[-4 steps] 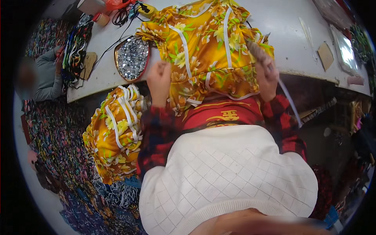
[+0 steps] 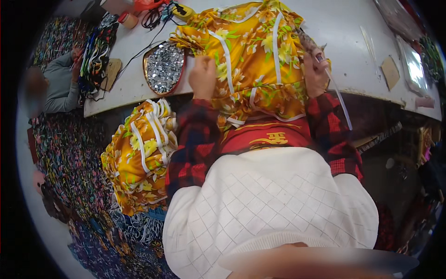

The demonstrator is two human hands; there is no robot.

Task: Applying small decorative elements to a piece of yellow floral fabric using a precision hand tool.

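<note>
Floral garment (image 2: 251, 53), yellow-orange with white bands, lies spread on the white bench (image 2: 341, 30), between the two hands. Long axis runs away from the person; its near hem drops past the bench edge to the red apron (image 2: 267, 136).

Left hand (image 2: 203, 76): clenched, at the garment's left edge. Garment lies to its right. Can't tell whether any fabric is pinched in the fist.

Right hand (image 2: 317, 72): fingers curled round a pale strip (image 2: 343, 104), whose free end hangs over the bench edge. It sits against the garment's right edge, so garment lies to its left. A mottled grey-brown thing (image 2: 308, 42) is just beyond the fingers; too blurred to identify.

Neither hand is clearly nearer: one at each side, right slightly farther forward.

Tray of silvery pieces (image 2: 163, 69) is just beyond the left hand, to its left. Heap of matching fabric (image 2: 139, 153) lies below the bench edge, left of the left forearm.
</note>
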